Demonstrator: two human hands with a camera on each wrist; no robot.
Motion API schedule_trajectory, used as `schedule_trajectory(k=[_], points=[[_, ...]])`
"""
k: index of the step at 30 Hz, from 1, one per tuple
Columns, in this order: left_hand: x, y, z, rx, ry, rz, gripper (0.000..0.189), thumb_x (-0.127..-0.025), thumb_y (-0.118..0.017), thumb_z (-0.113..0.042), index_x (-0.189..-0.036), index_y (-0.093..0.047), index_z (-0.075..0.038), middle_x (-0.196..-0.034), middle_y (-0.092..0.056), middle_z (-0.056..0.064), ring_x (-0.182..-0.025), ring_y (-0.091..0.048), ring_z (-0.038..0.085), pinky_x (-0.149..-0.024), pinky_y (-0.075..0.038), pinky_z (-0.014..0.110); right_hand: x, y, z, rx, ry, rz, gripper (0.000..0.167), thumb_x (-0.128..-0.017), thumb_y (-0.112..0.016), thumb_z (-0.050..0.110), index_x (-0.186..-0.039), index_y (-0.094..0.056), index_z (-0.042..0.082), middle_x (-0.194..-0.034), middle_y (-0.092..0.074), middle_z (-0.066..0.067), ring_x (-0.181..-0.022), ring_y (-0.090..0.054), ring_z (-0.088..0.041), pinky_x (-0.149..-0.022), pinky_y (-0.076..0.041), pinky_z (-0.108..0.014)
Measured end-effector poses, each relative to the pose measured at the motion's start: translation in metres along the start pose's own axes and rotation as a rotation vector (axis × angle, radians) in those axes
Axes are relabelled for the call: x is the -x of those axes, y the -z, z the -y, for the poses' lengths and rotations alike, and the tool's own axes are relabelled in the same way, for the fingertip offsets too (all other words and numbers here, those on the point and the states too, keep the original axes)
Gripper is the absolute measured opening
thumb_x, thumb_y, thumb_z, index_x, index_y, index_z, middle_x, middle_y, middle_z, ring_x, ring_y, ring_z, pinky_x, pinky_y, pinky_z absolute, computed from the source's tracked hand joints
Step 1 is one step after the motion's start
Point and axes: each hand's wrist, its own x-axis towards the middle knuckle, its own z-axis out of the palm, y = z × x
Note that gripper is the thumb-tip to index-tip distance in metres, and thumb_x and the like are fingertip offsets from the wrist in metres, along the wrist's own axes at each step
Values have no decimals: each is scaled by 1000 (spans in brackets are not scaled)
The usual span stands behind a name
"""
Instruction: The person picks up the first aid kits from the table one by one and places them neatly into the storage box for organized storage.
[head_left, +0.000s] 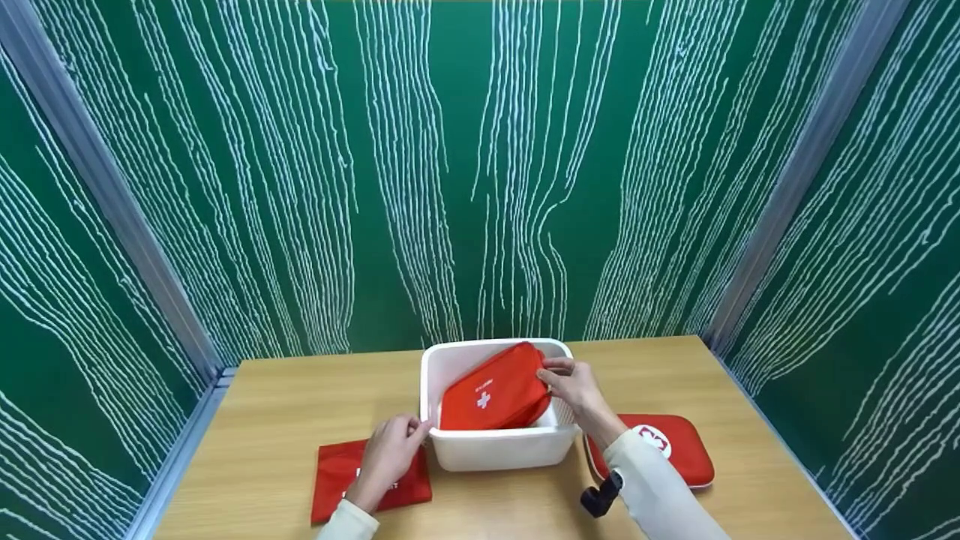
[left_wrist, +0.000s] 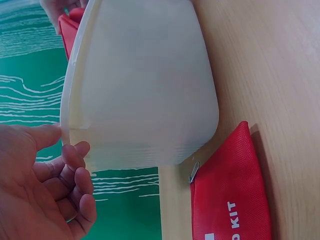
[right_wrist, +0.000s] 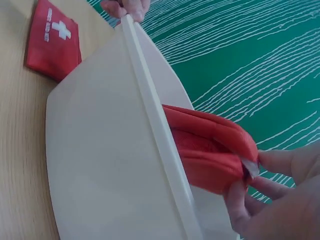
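Observation:
A white plastic bin (head_left: 502, 450) stands on the table, and a red first aid pouch (head_left: 491, 390) with a white cross sits tilted inside it. My right hand (head_left: 574, 386) grips the pouch's right end near the bin's right wall; the right wrist view shows thumb and fingers round that end (right_wrist: 215, 150). With thumb and index finger my left hand (head_left: 394, 446) pinches the bin's near left corner of the rim (left_wrist: 65, 120). Under the left hand lies a flat red zip pouch (left_wrist: 230, 195) with white lettering, partly covered by the hand in the head view.
A red hard case (head_left: 686, 450) with a white round emblem lies right of the bin, partly behind the right forearm. A black wrist device (head_left: 600, 495) is on the right sleeve. Green panels with white wavy lines (head_left: 465, 187) enclose the wooden table (head_left: 322, 390) at the back and sides.

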Motion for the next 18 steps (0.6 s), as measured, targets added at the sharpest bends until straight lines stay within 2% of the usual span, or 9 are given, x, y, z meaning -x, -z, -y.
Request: schedule_trajectory(k=[2,5,7,11,18], points=[[0,0,0,-16,-26,-20,24,-94,-65,-31,-79,-63,-12,-64,-53,-3,-60,-47,11,-55,-37,24,2,1,1,102,23,-23,26,-90,-65,1,-115,-65,-7,-103,-69,-17,-85,-61,-18,-77,-54,-28],[0,0,0,-8,1,-3,24,-95,-64,-32,-80,-63,-13,-65,-52,-3,-61,-46,11,-55,-36,23,4,3,3,205,58,-33,23,-90,-65,3,-112,-68,-4,-105,-68,-18,-92,-58,-25,-85,-53,-34],[0,0,-1,-4,14,9,25,-95,-63,-33,-82,-64,-12,-66,-52,-3,-61,-47,11,-55,-36,23,5,4,5,231,74,-32,22,-91,-65,4,-111,-69,-3,-105,-68,-17,-94,-58,-26,-88,-52,-38],[-1,0,-1,0,22,17,25,-95,-63,-34,-82,-64,-13,-66,-52,-2,-62,-47,12,-55,-37,23,5,5,4,240,100,-32,22,-92,-64,5,-112,-69,-3,-106,-69,-18,-97,-61,-27,-92,-52,-41],[-1,-1,0,-2,9,5,25,-95,-64,-34,-80,-63,-13,-65,-52,-3,-61,-47,11,-54,-38,24,5,15,2,184,68,-27,28,-93,-62,5,-120,-64,-3,-117,-66,-21,-106,-62,-29,-98,-50,-42]])
